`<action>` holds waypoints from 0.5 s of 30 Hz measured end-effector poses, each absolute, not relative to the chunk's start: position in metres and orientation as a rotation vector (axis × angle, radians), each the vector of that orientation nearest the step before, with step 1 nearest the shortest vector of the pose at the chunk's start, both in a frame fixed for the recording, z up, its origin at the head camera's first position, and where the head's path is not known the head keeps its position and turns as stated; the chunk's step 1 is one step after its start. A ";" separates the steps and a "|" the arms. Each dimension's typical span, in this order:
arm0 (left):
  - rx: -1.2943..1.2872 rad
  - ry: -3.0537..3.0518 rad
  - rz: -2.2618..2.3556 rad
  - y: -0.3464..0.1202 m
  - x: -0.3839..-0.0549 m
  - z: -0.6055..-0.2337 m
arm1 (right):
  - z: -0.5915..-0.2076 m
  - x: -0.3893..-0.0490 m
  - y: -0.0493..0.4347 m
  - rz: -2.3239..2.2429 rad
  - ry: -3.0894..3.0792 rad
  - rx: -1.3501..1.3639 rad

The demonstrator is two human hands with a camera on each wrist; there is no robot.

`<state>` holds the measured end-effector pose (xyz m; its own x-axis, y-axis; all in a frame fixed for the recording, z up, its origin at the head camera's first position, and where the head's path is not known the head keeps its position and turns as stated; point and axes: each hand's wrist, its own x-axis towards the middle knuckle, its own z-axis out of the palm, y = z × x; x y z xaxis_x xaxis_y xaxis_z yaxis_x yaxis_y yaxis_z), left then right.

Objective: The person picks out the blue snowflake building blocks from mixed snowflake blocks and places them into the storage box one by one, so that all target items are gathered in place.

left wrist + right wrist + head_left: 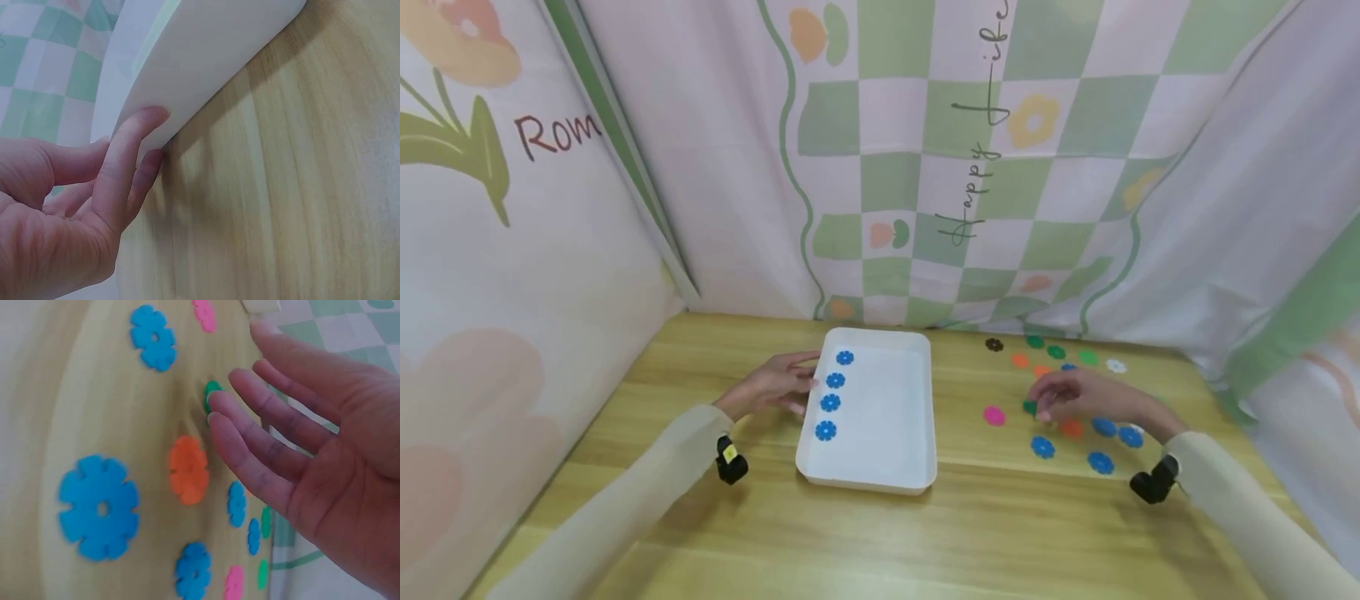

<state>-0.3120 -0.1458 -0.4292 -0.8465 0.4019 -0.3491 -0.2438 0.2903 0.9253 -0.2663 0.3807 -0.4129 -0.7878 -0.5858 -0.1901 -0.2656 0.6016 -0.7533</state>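
Observation:
My left hand [775, 385] rests at the left wall of a white shallow tray [887, 482], fingers spread and fingertips at its outer side and rim. In the left wrist view those fingertips lie against the tray wall [206, 56]. Inside the tray, a column of several blue flower-shaped discs [831, 402] runs along the left side. My right hand [1078, 396] hovers low over loose discs, fingers loosely bent. A green disc [211, 394] shows right at its fingertips, partly hidden by them. Close below the hand lie an orange disc [189, 470] and a blue disc [100, 509].
Around the right hand are scattered a pink disc [994, 416], a dark brown disc [994, 344], a white disc [1116, 366] and several blue, orange and green ones. They lie on a wooden table [865, 542]. A patterned curtain [895, 183] hangs behind its far edge.

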 end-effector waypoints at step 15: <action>0.117 2.050 1.597 -0.148 -0.313 -0.430 | -0.427 -0.231 0.379 -1.067 2.363 -0.761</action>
